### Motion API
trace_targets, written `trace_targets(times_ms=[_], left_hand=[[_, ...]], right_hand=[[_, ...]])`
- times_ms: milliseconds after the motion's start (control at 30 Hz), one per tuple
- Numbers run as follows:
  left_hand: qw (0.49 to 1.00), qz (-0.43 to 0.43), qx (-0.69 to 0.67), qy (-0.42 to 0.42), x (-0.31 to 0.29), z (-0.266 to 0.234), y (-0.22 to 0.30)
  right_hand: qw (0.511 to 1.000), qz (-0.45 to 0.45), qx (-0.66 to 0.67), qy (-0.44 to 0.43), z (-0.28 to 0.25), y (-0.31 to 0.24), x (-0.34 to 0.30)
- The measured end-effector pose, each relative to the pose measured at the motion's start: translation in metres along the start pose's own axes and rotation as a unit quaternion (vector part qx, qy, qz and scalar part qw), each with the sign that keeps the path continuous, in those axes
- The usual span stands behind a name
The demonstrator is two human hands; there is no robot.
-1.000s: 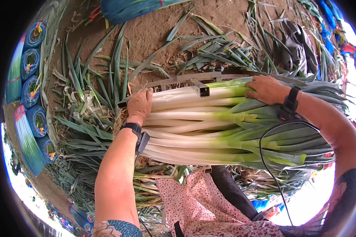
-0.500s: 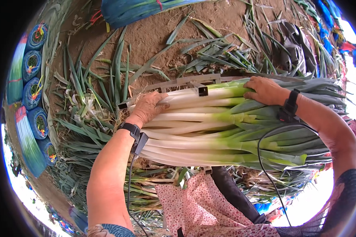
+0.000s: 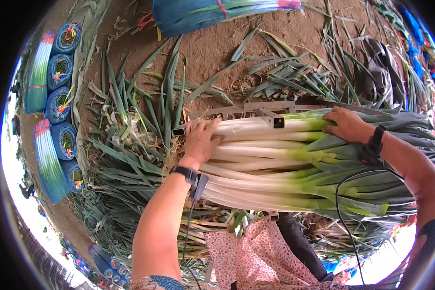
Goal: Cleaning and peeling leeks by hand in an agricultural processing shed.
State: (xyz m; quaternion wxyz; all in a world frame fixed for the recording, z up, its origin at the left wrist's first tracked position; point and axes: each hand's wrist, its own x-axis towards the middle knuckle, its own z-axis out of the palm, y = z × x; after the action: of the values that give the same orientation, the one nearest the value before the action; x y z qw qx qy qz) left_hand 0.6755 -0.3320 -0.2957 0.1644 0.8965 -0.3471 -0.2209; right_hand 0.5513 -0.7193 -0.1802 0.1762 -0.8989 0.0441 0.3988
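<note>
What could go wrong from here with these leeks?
With no tie showing around them, the leeks could slide apart: the left hand and right hand rest toward the far side, leaving the near ones unheld.
The black cable looping across the leaves might snag if the right arm moves.
The square metal tube by the far stalks might scrape them.

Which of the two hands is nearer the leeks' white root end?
The left hand: it lies over the white ends of the leeks, whereas the right hand touches them farther along, where they turn green.
</note>
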Motion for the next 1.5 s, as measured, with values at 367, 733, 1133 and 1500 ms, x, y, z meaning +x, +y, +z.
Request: trace_targets(times_ms=[367, 733, 1133, 1500], left_hand=[[1.000, 0.012, -0.020, -0.013, -0.001, 0.000, -0.014], [0.994, 0.082, -0.067, 0.014, 0.037, 0.000, 0.041], [0.992, 0.063, -0.107, -0.022, 0.030, 0.007, 0.054], [0.988, 0.091, -0.122, 0.002, 0.032, 0.008, 0.057]], right_hand=[[0.999, -0.019, 0.040, -0.004, -0.023, 0.012, -0.013], [0.990, 0.015, -0.057, 0.131, -0.038, 0.064, -0.106], [0.992, 0.055, -0.033, 0.105, -0.021, 0.052, -0.113], [0.970, 0.111, -0.017, 0.215, -0.018, 0.059, -0.105]])
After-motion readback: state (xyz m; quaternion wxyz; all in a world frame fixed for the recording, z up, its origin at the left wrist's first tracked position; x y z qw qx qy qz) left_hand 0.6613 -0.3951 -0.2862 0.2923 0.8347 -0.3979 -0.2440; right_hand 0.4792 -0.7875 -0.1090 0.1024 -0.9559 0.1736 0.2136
